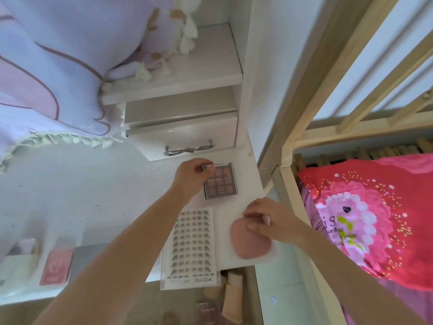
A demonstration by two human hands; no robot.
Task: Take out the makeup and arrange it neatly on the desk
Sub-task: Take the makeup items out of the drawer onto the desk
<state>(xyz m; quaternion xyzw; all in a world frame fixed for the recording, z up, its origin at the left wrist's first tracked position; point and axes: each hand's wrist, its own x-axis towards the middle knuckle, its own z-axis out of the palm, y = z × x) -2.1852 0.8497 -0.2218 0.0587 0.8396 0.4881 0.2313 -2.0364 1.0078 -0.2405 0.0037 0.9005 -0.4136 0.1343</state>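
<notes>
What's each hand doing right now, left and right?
Left hand: pinching the top corner of the eyeshadow palette.
Right hand: fingers curled on the pink compact, gripping it.

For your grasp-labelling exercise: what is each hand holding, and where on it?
The left hand pinches the eyeshadow palette at its far left corner. The right hand grips the pink compact at its far edge.

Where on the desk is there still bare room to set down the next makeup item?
The widest bare patch of desk lies left of the left hand, below the hanging blanket. The right end is crowded: eyeshadow palette, lash tray and pink puff under the right hand.
</notes>
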